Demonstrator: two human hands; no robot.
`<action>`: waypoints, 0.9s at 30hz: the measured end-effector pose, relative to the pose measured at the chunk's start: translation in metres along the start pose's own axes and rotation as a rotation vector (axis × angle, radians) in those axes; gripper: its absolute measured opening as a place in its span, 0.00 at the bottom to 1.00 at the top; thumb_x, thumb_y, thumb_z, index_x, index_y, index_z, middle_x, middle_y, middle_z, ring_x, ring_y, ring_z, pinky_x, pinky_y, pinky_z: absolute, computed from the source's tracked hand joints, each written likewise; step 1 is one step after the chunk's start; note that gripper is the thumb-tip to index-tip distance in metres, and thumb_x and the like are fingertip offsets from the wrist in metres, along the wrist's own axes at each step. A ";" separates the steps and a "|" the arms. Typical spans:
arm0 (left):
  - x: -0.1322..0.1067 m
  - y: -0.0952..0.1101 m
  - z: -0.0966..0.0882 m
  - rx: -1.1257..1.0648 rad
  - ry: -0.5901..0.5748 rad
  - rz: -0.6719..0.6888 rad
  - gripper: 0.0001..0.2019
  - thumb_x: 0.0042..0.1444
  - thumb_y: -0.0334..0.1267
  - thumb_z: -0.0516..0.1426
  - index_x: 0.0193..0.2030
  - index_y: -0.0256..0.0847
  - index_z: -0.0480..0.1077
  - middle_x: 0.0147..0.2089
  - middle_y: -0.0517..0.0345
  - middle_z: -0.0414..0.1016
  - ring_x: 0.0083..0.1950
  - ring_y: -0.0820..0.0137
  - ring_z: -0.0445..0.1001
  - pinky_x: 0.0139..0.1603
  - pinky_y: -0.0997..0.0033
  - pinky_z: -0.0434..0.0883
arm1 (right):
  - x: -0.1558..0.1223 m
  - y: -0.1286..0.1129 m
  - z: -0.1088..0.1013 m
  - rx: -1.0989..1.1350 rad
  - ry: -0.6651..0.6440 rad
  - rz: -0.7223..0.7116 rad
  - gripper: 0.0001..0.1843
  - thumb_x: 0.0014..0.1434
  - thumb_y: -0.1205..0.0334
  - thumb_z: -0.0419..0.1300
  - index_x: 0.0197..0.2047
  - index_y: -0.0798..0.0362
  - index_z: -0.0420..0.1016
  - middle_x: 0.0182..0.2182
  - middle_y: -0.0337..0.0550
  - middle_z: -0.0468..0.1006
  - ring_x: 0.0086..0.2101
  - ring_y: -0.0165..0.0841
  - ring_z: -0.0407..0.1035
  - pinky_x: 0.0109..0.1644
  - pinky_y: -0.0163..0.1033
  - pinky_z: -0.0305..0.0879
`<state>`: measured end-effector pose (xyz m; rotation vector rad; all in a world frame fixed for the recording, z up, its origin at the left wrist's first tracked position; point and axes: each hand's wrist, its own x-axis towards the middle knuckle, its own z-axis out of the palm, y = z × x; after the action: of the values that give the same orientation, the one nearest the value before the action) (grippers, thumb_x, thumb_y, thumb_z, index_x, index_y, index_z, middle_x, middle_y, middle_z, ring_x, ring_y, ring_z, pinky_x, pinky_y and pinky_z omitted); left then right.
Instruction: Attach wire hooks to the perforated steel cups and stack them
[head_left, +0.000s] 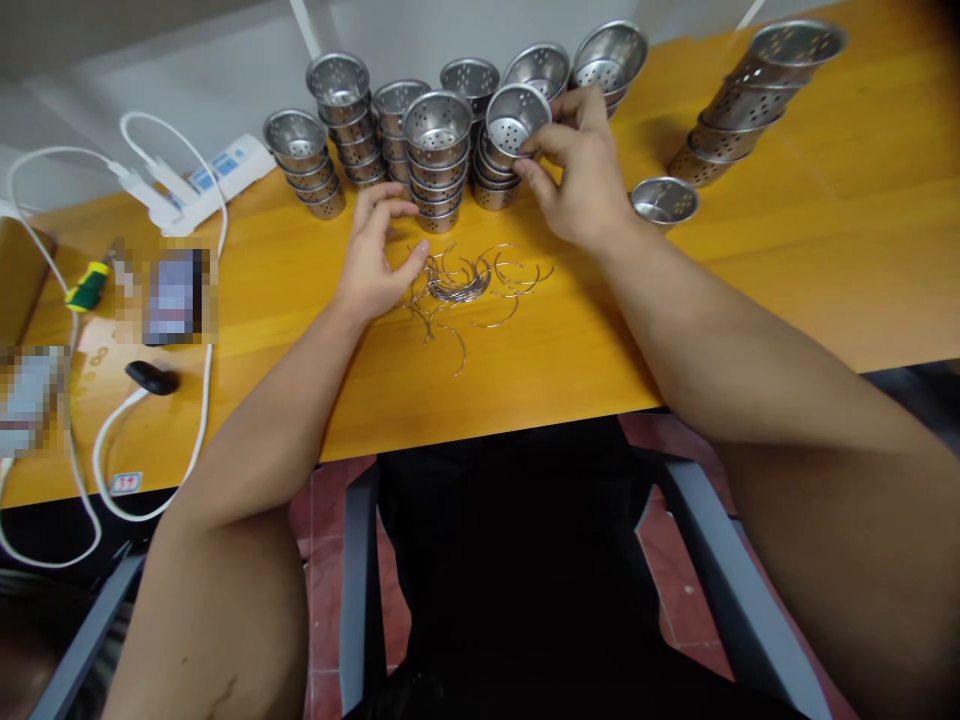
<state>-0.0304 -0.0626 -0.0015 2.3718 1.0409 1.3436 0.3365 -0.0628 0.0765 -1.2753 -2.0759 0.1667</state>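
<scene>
My right hand [581,175] grips a small perforated steel cup [514,120] by its rim and holds it tilted above one of the cup stacks. My left hand [377,255] rests on the yellow table [787,250] with its fingers curled and its fingertips on a heap of curved wire handles [461,280]. Whether it pinches one of the wires is hidden. Several stacks of the same steel cups [437,160] stand just behind both hands.
A leaning stack of cups [750,100] lies at the far right, with a single cup [664,200] near my right wrist. At the left are a white power strip [217,175], white cables [202,400], a screwdriver [88,285] and a black object [152,377].
</scene>
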 end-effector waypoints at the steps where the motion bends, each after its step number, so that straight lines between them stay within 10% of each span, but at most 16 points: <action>1: 0.001 0.001 0.000 0.013 0.009 0.011 0.34 0.72 0.78 0.67 0.72 0.60 0.77 0.83 0.43 0.74 0.85 0.38 0.75 0.76 0.30 0.86 | 0.000 -0.002 -0.001 -0.010 0.018 0.004 0.11 0.92 0.59 0.65 0.66 0.53 0.86 0.75 0.64 0.72 0.76 0.49 0.68 0.88 0.52 0.65; 8: 0.006 0.020 -0.003 0.034 0.099 -0.042 0.45 0.69 0.81 0.69 0.84 0.69 0.64 0.87 0.44 0.71 0.78 0.38 0.82 0.77 0.27 0.86 | -0.010 -0.027 -0.016 -0.063 0.270 -0.164 0.24 0.91 0.41 0.55 0.65 0.44 0.90 0.79 0.62 0.72 0.81 0.57 0.66 0.85 0.65 0.72; 17: 0.005 0.027 0.009 -0.020 0.003 0.043 0.56 0.67 0.83 0.69 0.90 0.61 0.54 0.87 0.40 0.71 0.89 0.37 0.74 0.93 0.30 0.75 | -0.029 -0.079 0.017 0.184 -0.232 -0.324 0.28 0.82 0.36 0.71 0.79 0.30 0.84 0.79 0.52 0.75 0.75 0.67 0.71 0.81 0.77 0.75; 27: 0.008 -0.030 0.012 -0.074 -0.012 -0.079 0.58 0.59 0.81 0.78 0.83 0.56 0.63 0.82 0.38 0.79 0.83 0.37 0.81 0.90 0.28 0.77 | -0.018 -0.027 0.005 0.196 -0.569 -0.425 0.28 0.78 0.36 0.76 0.69 0.45 0.90 0.56 0.51 0.87 0.46 0.49 0.80 0.57 0.53 0.78</action>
<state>-0.0318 -0.0337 -0.0183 2.2580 1.0513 1.3157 0.3190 -0.0907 0.0758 -0.6891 -2.6778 0.5770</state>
